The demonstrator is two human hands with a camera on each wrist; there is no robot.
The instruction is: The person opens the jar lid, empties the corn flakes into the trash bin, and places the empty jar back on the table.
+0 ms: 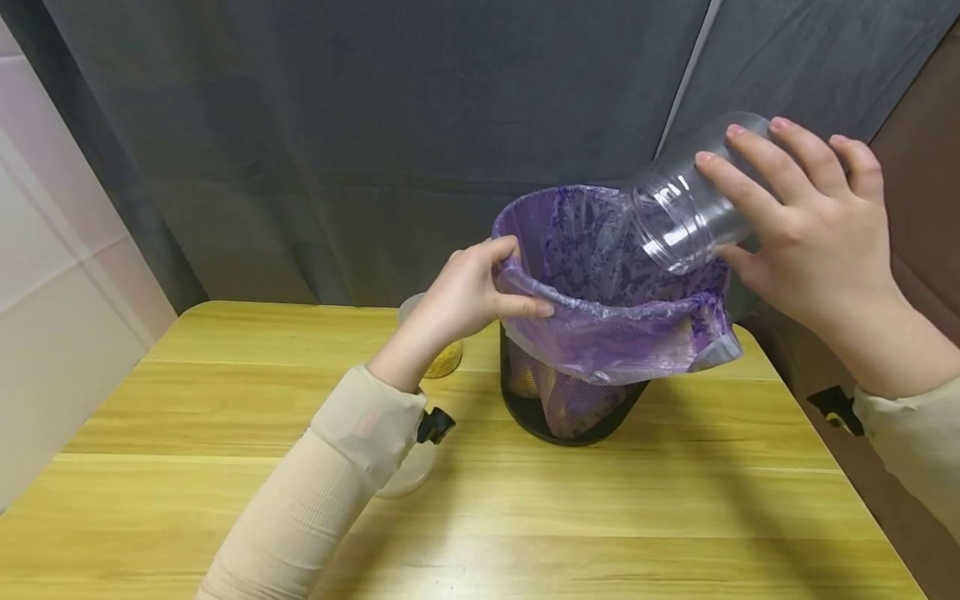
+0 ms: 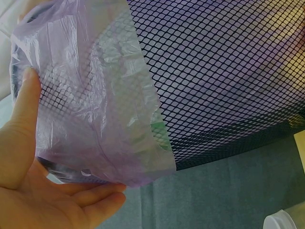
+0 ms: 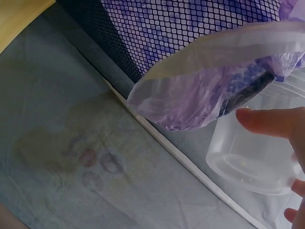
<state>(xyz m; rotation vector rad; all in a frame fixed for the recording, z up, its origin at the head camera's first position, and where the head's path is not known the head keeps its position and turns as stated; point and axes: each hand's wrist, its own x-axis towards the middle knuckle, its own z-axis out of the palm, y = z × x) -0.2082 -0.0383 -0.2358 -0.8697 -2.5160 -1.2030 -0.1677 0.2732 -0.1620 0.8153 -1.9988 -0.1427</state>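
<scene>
A black mesh trash bin point(image 1: 570, 408) stands on the table, lined with a purple plastic bag point(image 1: 600, 337) folded over its rim. My left hand point(image 1: 476, 283) grips the rim at the near left, thumb outside over the bag; in the left wrist view the fingers point(image 2: 102, 193) lie along the bag. Tilted mouth-down over the bin's opening is a clear plastic jar point(image 1: 671, 221), held by my right hand point(image 1: 825, 221) with fingers and thumb around its body. A few small specks cling inside the jar point(image 3: 252, 167) near its base in the right wrist view.
Behind my left forearm, partly hidden, stands a clear container with yellow contents point(image 1: 446, 360). A round translucent lid point(image 1: 411, 475) lies nearer on the wooden table point(image 1: 525, 517). Grey curtain point(image 1: 375, 150) hangs at the back, close behind the bin.
</scene>
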